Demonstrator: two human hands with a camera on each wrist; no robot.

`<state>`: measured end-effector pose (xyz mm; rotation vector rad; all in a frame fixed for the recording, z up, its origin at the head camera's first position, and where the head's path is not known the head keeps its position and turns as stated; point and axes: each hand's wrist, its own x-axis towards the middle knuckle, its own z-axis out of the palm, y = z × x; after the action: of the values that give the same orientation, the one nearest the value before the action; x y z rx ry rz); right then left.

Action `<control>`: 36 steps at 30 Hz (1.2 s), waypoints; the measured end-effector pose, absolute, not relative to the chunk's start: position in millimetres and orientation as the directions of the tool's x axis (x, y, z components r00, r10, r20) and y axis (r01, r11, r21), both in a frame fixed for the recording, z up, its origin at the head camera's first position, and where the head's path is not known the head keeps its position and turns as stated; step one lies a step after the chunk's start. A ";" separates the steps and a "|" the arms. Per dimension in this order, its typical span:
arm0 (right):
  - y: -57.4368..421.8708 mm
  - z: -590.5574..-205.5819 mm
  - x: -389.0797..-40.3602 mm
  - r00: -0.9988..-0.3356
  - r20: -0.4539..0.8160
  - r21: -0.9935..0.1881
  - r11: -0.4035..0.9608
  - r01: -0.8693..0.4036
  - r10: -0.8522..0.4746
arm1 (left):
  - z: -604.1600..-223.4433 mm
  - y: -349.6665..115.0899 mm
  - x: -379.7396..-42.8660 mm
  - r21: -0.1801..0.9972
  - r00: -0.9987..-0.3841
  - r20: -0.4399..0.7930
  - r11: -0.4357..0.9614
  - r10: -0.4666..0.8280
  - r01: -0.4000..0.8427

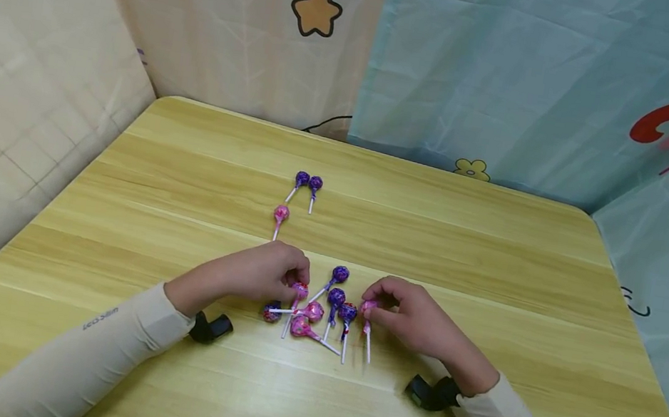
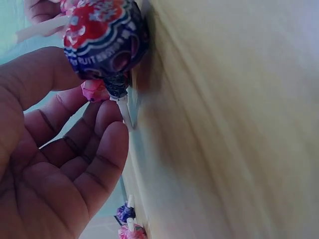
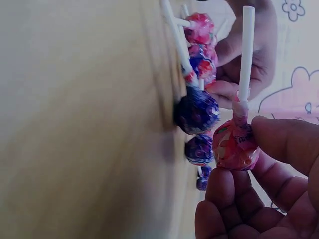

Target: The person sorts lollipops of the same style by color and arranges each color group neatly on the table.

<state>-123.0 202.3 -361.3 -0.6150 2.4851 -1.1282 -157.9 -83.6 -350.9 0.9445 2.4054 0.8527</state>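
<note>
My right hand [image 1: 416, 314] pinches a pink-wrapped lollipop [image 3: 237, 147] by its head, its white stick pointing toward the near side of the table. At the left of the pile, my left hand [image 1: 263, 272] has its thumb and fingertips around the head of another pink lollipop [image 1: 299, 290]. A purple lollipop [image 2: 107, 37] partly covers that grasp in the left wrist view. Between the hands lie purple lollipops [image 1: 337, 297] and pink lollipops [image 1: 301, 327], some with crossed sticks. One purple lollipop [image 1: 271, 311] lies just below the left hand.
Farther back on the wooden table [image 1: 466, 242], two purple lollipops [image 1: 303, 178] lie side by side, with a pink lollipop [image 1: 281, 213] in front of them. Printed curtains [image 1: 239, 21] hang behind the table and along its sides. A black strap mount sits at each wrist.
</note>
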 end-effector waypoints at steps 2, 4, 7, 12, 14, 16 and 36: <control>201.3 -357.2 -126.5 -0.852 -0.117 -0.771 0.587 -0.246 -0.510 | -351.1 -84.1 -157.4 0.672 -0.684 -0.151 0.582 0.714 0.459; 200.0 -352.4 -130.4 -0.854 -0.102 -0.771 0.583 -0.256 -0.510 | -351.9 -84.6 -157.3 0.672 -0.684 -0.145 0.579 0.715 0.463; 198.0 -345.5 -138.0 -0.858 -0.072 -0.766 0.579 -0.279 -0.509 | -355.0 -85.0 -157.8 0.680 -0.688 -0.144 0.576 0.712 0.454; 192.5 -338.0 -157.7 -0.856 -0.009 -0.764 0.556 -0.328 -0.517 | -357.7 -85.0 -159.2 0.680 -0.698 -0.146 0.584 0.701 0.443; 189.5 -337.0 -167.7 -0.850 0.012 -0.762 0.545 -0.349 -0.527 | -356.6 -84.8 -158.8 0.678 -0.699 -0.142 0.583 0.701 0.447; 186.2 -335.9 -178.1 -0.841 0.027 -0.765 0.531 -0.366 -0.541 | -355.4 -84.7 -157.8 0.676 -0.695 -0.137 0.580 0.706 0.455; 117.0 -343.4 -273.0 -0.779 0.002 -0.705 0.551 -0.446 -0.627 | -351.7 -80.3 -151.0 0.612 -0.705 -0.117 0.610 0.699 0.503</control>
<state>-273.0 117.0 -343.4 -0.8967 2.5386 -1.0483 -151.0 -80.3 -351.7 0.9681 2.4930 0.7933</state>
